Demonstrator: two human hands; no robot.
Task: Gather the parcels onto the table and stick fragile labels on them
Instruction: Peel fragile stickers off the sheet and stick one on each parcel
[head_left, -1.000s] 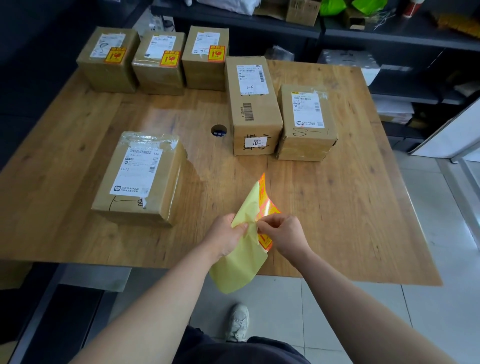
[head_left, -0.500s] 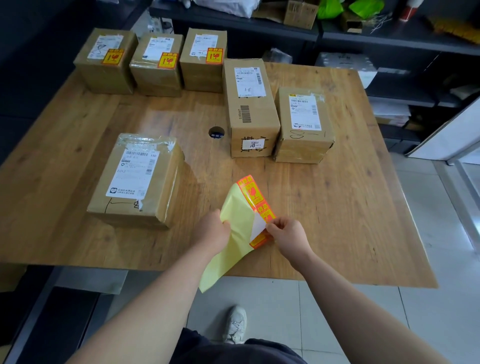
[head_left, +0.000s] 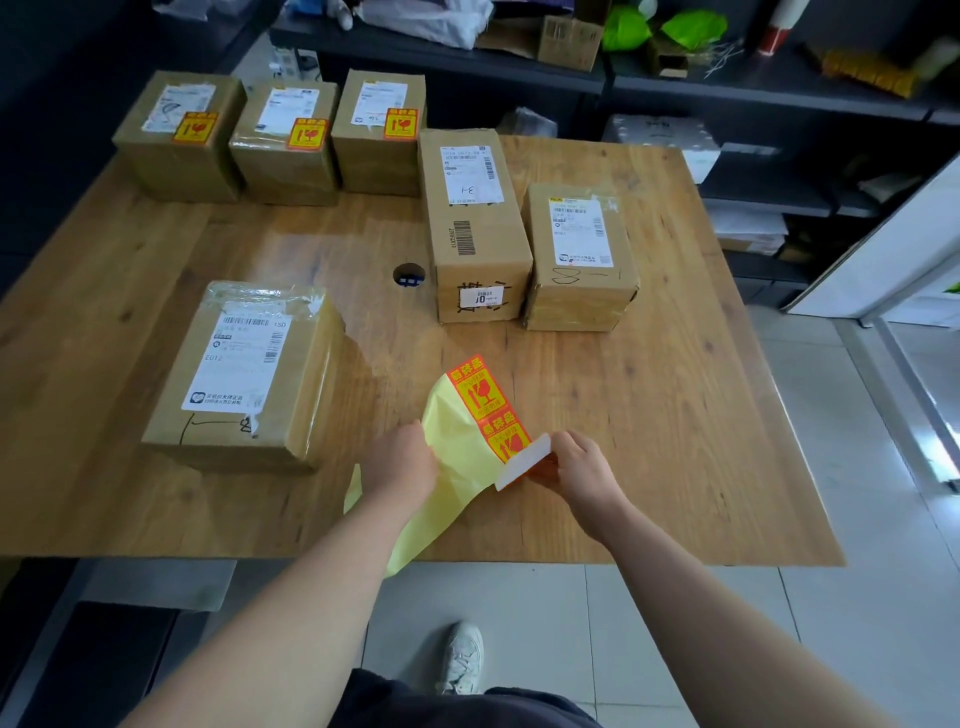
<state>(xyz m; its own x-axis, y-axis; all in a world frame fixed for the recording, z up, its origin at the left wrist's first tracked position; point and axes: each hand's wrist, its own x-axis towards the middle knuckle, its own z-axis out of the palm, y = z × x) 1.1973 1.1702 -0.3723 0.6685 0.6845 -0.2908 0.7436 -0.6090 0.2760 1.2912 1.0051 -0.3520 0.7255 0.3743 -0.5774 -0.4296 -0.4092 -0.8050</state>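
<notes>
My left hand grips a yellow backing sheet that carries orange fragile labels. My right hand pinches one label, half lifted off the sheet with its white back showing. On the wooden table stand several brown parcels. Three at the far left bear fragile labels. A long parcel, a smaller one beside it and a taped parcel at the near left bear only shipping labels.
A cable hole sits in the tabletop. Dark shelves with bags and boxes run behind the table. A white panel leans at the right. My shoe is on the tiled floor below the table edge.
The sheet has been lowered and flattened toward the table. My right hand has pulled one label partly off the sheet, moving right, so its white back now shows.
</notes>
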